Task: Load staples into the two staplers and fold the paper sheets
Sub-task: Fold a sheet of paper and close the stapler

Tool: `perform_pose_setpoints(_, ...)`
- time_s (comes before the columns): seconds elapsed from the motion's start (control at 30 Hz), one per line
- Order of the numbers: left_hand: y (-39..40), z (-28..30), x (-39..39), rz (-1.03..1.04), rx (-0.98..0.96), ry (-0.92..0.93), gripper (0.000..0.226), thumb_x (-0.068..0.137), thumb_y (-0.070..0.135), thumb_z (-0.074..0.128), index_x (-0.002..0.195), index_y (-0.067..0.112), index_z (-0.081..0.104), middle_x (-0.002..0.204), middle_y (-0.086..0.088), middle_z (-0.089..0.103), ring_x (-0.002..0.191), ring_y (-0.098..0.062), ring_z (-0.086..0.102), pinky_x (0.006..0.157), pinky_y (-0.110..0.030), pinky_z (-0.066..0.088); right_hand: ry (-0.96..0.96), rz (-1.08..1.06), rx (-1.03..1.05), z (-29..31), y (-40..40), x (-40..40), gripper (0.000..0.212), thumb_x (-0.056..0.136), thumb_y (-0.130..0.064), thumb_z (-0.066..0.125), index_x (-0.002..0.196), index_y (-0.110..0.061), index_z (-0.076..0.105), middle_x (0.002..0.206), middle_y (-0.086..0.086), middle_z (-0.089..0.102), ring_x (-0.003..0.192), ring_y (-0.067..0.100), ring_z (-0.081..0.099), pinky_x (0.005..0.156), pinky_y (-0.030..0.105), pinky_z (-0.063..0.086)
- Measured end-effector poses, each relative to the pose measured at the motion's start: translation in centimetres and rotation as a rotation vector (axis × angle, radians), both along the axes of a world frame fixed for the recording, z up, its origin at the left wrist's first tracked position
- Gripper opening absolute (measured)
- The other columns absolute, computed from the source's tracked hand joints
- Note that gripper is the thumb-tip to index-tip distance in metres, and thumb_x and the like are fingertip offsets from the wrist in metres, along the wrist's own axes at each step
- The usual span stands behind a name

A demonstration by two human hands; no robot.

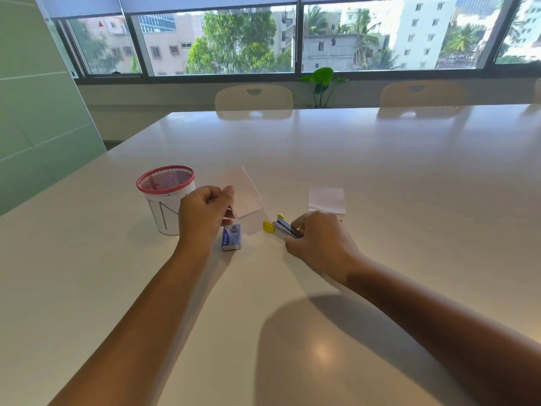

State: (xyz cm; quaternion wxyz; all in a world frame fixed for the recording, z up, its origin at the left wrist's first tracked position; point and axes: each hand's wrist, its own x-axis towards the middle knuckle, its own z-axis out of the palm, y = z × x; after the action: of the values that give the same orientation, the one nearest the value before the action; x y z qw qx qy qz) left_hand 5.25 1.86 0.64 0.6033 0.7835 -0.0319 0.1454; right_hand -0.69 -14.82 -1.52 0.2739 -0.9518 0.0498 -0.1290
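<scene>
Bare forearms fill the lower frame over the white table (380,159); right hand (317,241) clamped on a yellow-tipped stapler (282,227) at centre; left hand (202,213) curled, pinching something small, can't tell what, just above the blue staple box (231,237); two paper sheets (241,190) (327,200) beyond; red-rimmed mesh cup (165,197) centre-left; second stapler not visible; risk: a staple strip could snap or slip during loading.

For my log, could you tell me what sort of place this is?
Probably an office meeting room: a long white table, matching chairs along its far side, and a wide window facing city buildings.
</scene>
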Motion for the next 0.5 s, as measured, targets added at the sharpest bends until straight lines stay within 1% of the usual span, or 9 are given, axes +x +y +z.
perform_pose_setpoints(0.07, 0.0, 0.1, 0.0, 0.015, -0.013, 0.016, 0.024, 0.087, 0.030, 0.055, 0.064, 0.022, 0.054, 0.066, 0.002, 0.059, 0.063, -0.015, 0.059, 0.069, -0.028, 0.052, 0.007, -0.017, 0.095, 0.2, -0.6, 0.5, 0.006, 0.074, -0.024, 0.061, 0.076, -0.020, 0.066, 0.065, 0.001, 0.059, 0.062, 0.022, 0.053, 0.052, 0.025, 0.039)
perform_pose_setpoints(0.13, 0.0, 0.1, -0.1, 0.019, -0.037, 0.033, 0.024, 0.087, 0.030, 0.055, 0.065, 0.021, 0.054, 0.067, 0.002, 0.059, 0.064, -0.014, 0.059, 0.068, -0.025, 0.051, 0.063, -0.040, 0.278, 0.9, -1.2, 1.1, 0.013, 0.077, -0.025, 0.064, 0.089, -0.023, 0.069, 0.069, 0.001, 0.064, 0.060, 0.017, 0.054, 0.054, 0.021, 0.041)
perform_pose_setpoints(0.17, 0.0, 0.1, -0.1, 0.018, -0.050, 0.045, 0.023, 0.087, 0.030, 0.055, 0.066, 0.021, 0.054, 0.068, 0.002, 0.060, 0.064, -0.013, 0.059, 0.067, -0.025, 0.051, 0.122, -0.053, 0.429, 1.3, -1.4, 1.3, 0.016, 0.080, -0.025, 0.064, 0.095, -0.021, 0.069, 0.066, 0.001, 0.065, 0.053, 0.013, 0.052, 0.052, 0.020, 0.042)
perform_pose_setpoints(0.23, 0.0, 0.2, -0.1, 0.008, -0.080, 0.069, 0.022, 0.087, 0.029, 0.055, 0.067, 0.020, 0.055, 0.071, 0.001, 0.060, 0.067, -0.014, 0.060, 0.066, -0.024, 0.051, 0.262, -0.046, 0.864, 2.0, -1.8, 1.6, 0.012, 0.085, -0.023, 0.062, 0.090, -0.013, 0.066, 0.047, -0.004, 0.054, 0.038, 0.006, 0.040, 0.044, 0.018, 0.038)
perform_pose_setpoints(0.3, 0.0, 0.2, -0.1, -0.006, -0.109, 0.086, 0.019, 0.087, 0.028, 0.055, 0.072, 0.017, 0.057, 0.075, -0.002, 0.063, 0.071, -0.018, 0.061, 0.069, -0.027, 0.052, 0.344, 0.010, 1.197, 2.3, -2.0, 1.6, 0.012, 0.086, -0.021, 0.060, 0.087, -0.009, 0.060, 0.052, -0.005, 0.052, 0.033, 0.003, 0.037, 0.040, 0.017, 0.033)
perform_pose_setpoints(0.33, 0.0, 0.1, -0.1, -0.008, -0.110, 0.091, 0.017, 0.087, 0.028, 0.055, 0.077, 0.014, 0.058, 0.079, -0.005, 0.063, 0.074, -0.021, 0.062, 0.071, -0.028, 0.053, 0.377, 0.054, 1.230, 2.4, -2.1, 1.6, 0.014, 0.086, -0.022, 0.059, 0.093, -0.010, 0.060, 0.062, -0.003, 0.054, 0.035, 0.002, 0.041, 0.041, 0.017, 0.032)
perform_pose_setpoints(0.4, -0.1, 0.1, -0.1, -0.011, -0.101, 0.094, 0.018, 0.087, 0.029, 0.055, 0.088, 0.011, 0.060, 0.083, -0.005, 0.064, 0.076, -0.022, 0.062, 0.071, -0.028, 0.052, 0.415, 0.151, 1.162, 3.0, -2.0, 1.2, 0.024, 0.086, -0.023, 0.056, 0.104, -0.010, 0.063, 0.074, -0.002, 0.058, 0.048, 0.003, 0.050, 0.047, 0.017, 0.033)
perform_pose_setpoints(0.43, 0.0, 0.1, 0.0, -0.013, -0.101, 0.091, 0.021, 0.087, 0.029, 0.055, 0.093, 0.010, 0.060, 0.081, -0.005, 0.064, 0.075, -0.021, 0.062, 0.071, -0.028, 0.052, 0.400, 0.190, 1.139, 3.3, -1.8, 1.1, 0.026, 0.087, -0.022, 0.055, 0.107, -0.007, 0.064, 0.077, -0.001, 0.060, 0.058, 0.006, 0.055, 0.052, 0.019, 0.038)
perform_pose_setpoints(0.5, 0.0, 0.1, 0.0, -0.005, -0.092, 0.075, 0.022, 0.087, 0.029, 0.054, 0.096, 0.010, 0.060, 0.074, 0.000, 0.062, 0.072, -0.019, 0.060, 0.074, -0.031, 0.053, 0.358, 0.276, 1.169, 3.7, -1.4, 0.7, 0.019, 0.089, -0.017, 0.053, 0.102, -0.007, 0.063, 0.082, 0.003, 0.062, 0.079, 0.014, 0.062, 0.072, 0.029, 0.050)
